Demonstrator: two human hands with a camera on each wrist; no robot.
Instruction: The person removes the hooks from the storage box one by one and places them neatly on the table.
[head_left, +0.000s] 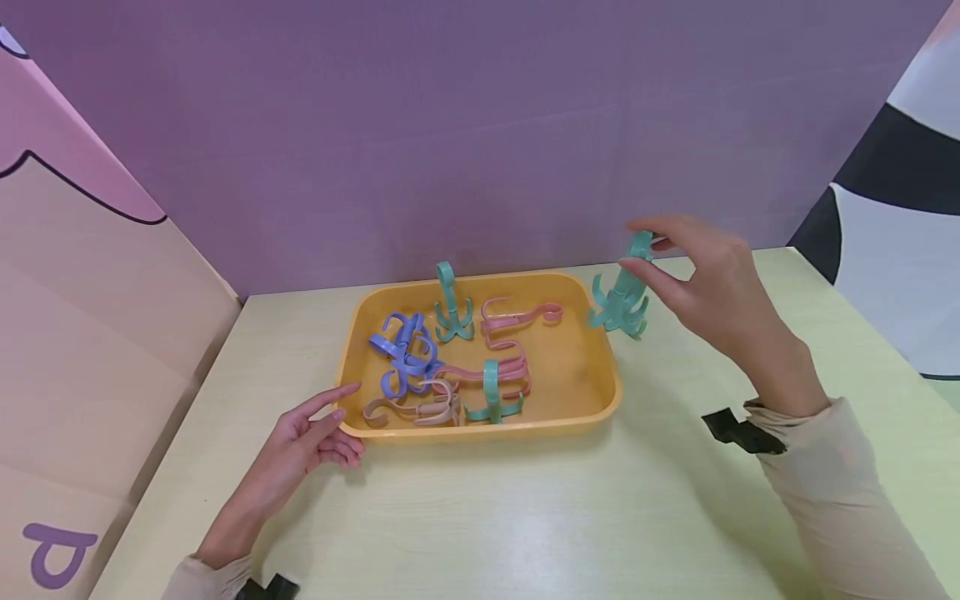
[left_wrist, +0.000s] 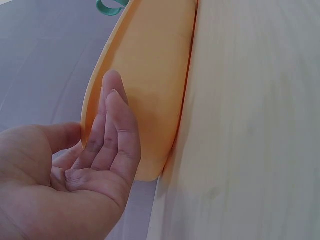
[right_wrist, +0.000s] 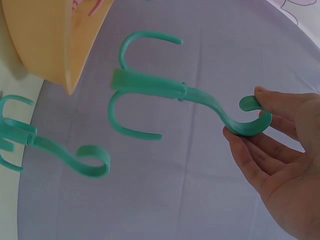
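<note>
- Fingers (head_left: 330, 429) of the left hand (head_left: 300, 446) lay straight and relaxed against the near-left corner of the yellow tray (head_left: 480, 432), holding nothing.
- Inside the tray lay blue hooks (head_left: 405, 354), a beige hook (head_left: 420, 410), pink hooks (head_left: 510, 321) and two teal hooks, one upright at the back (head_left: 452, 312), one near the front wall (head_left: 491, 396).
- Just right of the tray, another teal hook (head_left: 611, 317) stood on the pale table (head_left: 525, 517).
- Right hand (head_left: 712, 287) pinched a teal multi-prong hook (right_wrist: 165, 92) by its curled top, above that standing one and beyond the tray's far-right corner.
- Its long axis ran from the fingertips (right_wrist: 260, 95) toward the tray, prongs leading; the right hand was much the nearer.
</note>
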